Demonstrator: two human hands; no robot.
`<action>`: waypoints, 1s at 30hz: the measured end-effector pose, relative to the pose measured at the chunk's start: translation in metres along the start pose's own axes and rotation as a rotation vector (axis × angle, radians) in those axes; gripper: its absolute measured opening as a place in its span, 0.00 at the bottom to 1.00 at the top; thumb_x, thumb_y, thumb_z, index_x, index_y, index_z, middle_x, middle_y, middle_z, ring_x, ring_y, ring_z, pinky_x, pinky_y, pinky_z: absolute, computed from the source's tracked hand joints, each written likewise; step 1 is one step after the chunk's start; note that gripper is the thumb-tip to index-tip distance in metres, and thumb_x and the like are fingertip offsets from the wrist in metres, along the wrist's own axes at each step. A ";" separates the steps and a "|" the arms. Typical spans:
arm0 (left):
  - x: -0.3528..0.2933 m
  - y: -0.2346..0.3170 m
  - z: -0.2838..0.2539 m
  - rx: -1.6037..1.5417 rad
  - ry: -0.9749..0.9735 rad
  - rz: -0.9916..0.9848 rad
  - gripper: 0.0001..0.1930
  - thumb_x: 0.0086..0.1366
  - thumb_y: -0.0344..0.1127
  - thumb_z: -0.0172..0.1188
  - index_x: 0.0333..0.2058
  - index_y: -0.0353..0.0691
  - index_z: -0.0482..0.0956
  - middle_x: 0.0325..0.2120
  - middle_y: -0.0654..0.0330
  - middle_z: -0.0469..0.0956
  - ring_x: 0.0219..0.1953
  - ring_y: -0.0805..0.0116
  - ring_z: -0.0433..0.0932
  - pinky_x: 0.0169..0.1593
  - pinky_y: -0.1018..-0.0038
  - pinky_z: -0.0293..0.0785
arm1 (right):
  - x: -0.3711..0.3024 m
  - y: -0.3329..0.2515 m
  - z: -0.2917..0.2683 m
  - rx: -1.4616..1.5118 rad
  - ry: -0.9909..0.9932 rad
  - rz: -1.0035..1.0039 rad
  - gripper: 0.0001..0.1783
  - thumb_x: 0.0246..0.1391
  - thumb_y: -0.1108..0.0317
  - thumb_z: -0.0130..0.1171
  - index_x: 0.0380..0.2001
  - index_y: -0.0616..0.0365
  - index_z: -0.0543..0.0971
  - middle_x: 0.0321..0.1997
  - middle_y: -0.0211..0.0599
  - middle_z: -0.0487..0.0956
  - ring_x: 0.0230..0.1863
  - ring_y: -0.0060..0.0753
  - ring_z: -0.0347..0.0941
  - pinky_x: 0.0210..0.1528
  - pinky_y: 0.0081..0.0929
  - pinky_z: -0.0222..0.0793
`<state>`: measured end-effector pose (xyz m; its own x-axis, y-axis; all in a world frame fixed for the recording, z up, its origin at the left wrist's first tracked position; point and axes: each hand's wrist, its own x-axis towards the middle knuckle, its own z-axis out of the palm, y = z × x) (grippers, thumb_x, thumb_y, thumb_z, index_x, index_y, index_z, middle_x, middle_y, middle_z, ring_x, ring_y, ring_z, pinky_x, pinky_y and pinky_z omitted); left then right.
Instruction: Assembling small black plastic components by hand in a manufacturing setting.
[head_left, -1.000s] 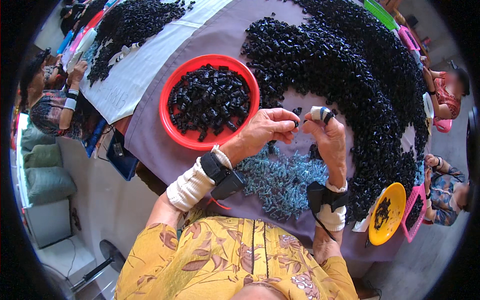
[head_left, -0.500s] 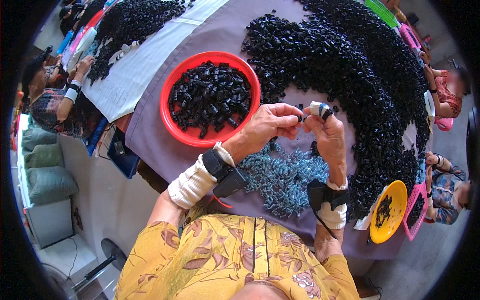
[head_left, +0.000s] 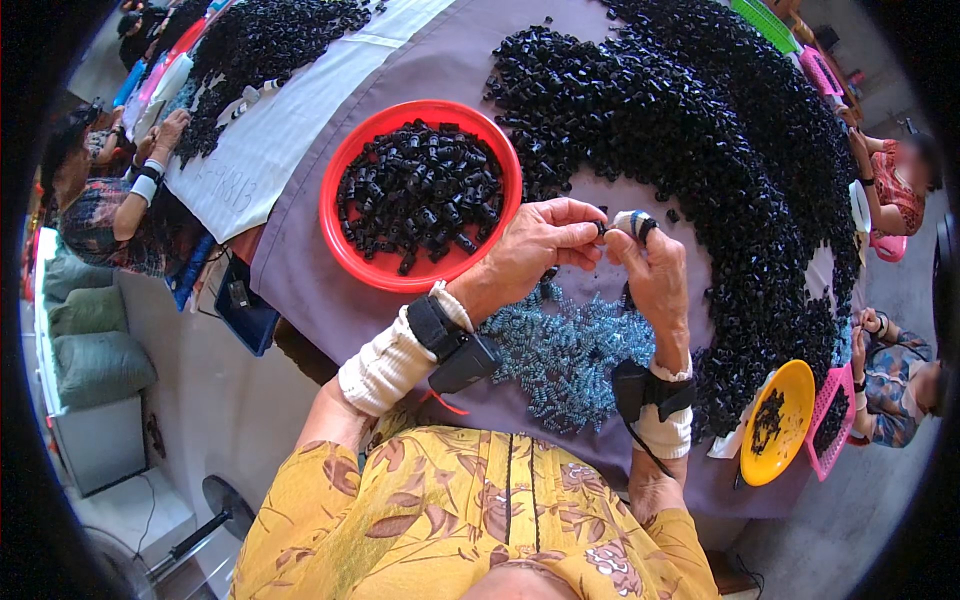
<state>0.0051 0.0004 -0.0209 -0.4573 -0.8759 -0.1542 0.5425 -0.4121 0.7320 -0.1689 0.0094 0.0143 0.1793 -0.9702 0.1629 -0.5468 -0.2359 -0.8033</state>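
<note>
My left hand (head_left: 545, 240) pinches a small black plastic part (head_left: 601, 228) between thumb and fingers. Against its other side press the fingertips of my right hand (head_left: 655, 265), one finger wrapped in white tape with a dark band; what those fingers hold is too small to make out. Below both hands lies a loose heap of small blue-grey coil springs (head_left: 565, 365). A red round basin (head_left: 335, 245) holding black plastic parts (head_left: 420, 190) stands left of my left hand. Beyond my hands, a large pile of similar black parts (head_left: 690, 110) curves round to the right.
A yellow plate (head_left: 795, 400) with a few black pieces sits at the right, beside a pink basket (head_left: 835, 440). Other people (head_left: 120, 215) work at the left table and along the right edge. A blue bin (head_left: 240, 310) stands below the table's left edge.
My hands have drawn slightly closer together around the black part, the right fingers tilting toward the left hand. The basin, springs and pile look the same.
</note>
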 end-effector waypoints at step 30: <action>-0.001 0.002 0.003 0.044 -0.005 0.007 0.10 0.61 0.28 0.55 0.41 0.31 0.74 0.34 0.57 0.77 0.34 0.70 0.79 0.39 0.76 0.78 | -0.001 0.000 -0.001 -0.221 -0.047 -0.142 0.13 0.49 0.60 0.58 0.22 0.61 0.76 0.21 0.45 0.76 0.26 0.48 0.70 0.28 0.39 0.64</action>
<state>0.0041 0.0014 -0.0173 -0.4571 -0.8774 -0.1460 0.5138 -0.3944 0.7619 -0.1699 0.0103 0.0146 0.3020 -0.9241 0.2340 -0.6776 -0.3808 -0.6292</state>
